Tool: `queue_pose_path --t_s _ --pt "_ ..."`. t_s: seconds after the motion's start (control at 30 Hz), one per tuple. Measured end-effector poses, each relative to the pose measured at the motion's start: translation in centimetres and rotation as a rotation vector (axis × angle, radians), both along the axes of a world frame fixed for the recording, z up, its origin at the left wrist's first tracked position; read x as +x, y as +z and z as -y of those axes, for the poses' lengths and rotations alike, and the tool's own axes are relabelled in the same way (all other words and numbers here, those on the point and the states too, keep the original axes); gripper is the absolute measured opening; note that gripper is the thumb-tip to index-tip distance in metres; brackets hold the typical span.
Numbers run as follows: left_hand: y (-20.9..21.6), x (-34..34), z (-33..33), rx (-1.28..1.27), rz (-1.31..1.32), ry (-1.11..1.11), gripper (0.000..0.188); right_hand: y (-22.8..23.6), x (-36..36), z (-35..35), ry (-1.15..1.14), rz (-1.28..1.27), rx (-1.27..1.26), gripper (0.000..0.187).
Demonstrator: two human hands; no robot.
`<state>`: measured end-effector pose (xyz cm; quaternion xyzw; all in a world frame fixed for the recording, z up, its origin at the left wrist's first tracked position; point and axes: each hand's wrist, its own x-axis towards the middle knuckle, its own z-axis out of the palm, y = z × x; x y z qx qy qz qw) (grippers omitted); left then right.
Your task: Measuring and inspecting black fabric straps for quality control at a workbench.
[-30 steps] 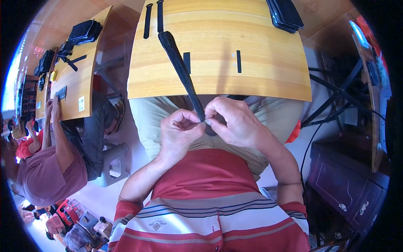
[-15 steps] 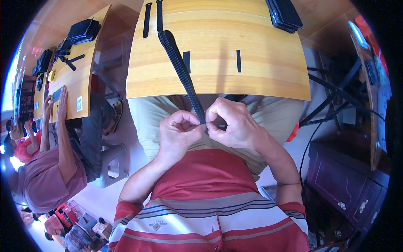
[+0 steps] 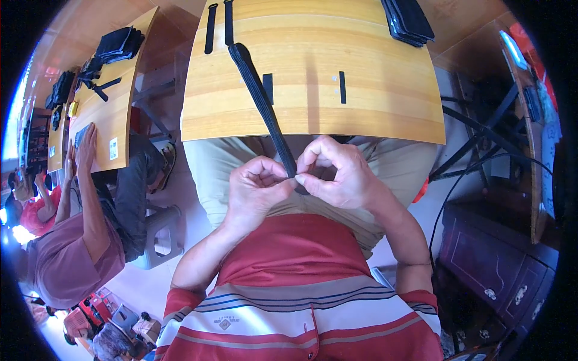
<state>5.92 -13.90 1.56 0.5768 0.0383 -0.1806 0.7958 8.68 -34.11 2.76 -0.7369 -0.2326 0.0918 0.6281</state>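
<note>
A long black ribbed fabric strap (image 3: 259, 93) runs from the wooden table (image 3: 379, 114) over its near edge down to my lap. My left hand (image 3: 257, 188) pinches its near end between thumb and forefinger. Right beside it, my right hand (image 3: 335, 173) closes thumb and forefinger on the same end, the tips of both hands meeting. The fingers partly cover that end. Beyond my hands, two short black strips (image 3: 342, 88) lie flat on the table, one of them next to the strap.
Two narrow black straps (image 3: 211, 29) lie at the table's far left. A stack of dark fabric pieces (image 3: 407, 23) sits at the far right. On the left, a person (image 3: 75, 259) works at another table (image 3: 120, 135). A dark cabinet (image 3: 490, 259) stands to the right.
My right fingers have shifted slightly and press closer to my left fingertips at the strap's end. The strap's far end has moved slightly right. My left hand stays nearly still.
</note>
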Motion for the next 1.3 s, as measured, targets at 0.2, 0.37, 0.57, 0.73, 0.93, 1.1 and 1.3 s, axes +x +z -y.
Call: queue_pose_path --t_s 0.2,0.37,0.57,0.73,0.93,1.1,1.3 --pt "0.1 0.0 0.0 0.049 0.039 0.002 0.016 0.5 0.1 -0.1 -0.006 0.019 -0.068 0.019" --pt "0.0 -0.1 -0.1 0.091 0.064 -0.004 0.016 0.8 -0.1 -0.7 -0.058 0.228 -0.166 0.019" --pt "0.2 -0.2 -0.1 0.114 0.071 0.003 0.016 1.0 0.0 -0.7 -0.054 0.312 -0.177 0.020" --pt "0.4 -0.2 -0.1 0.101 0.074 0.005 0.016 1.4 0.1 -0.8 -0.049 0.337 -0.154 0.021" --pt "0.8 -0.1 0.2 0.094 0.089 0.020 0.017 0.8 0.4 -0.9 -0.021 0.358 -0.136 0.027" --pt "0.9 0.1 -0.2 0.100 0.058 -0.006 0.017 0.5 0.8 -1.0 0.019 0.500 -0.142 0.033" --pt "1.7 1.0 -0.5 0.146 -0.013 -0.080 0.018 0.6 0.9 -1.4 0.009 0.637 -0.215 0.033"
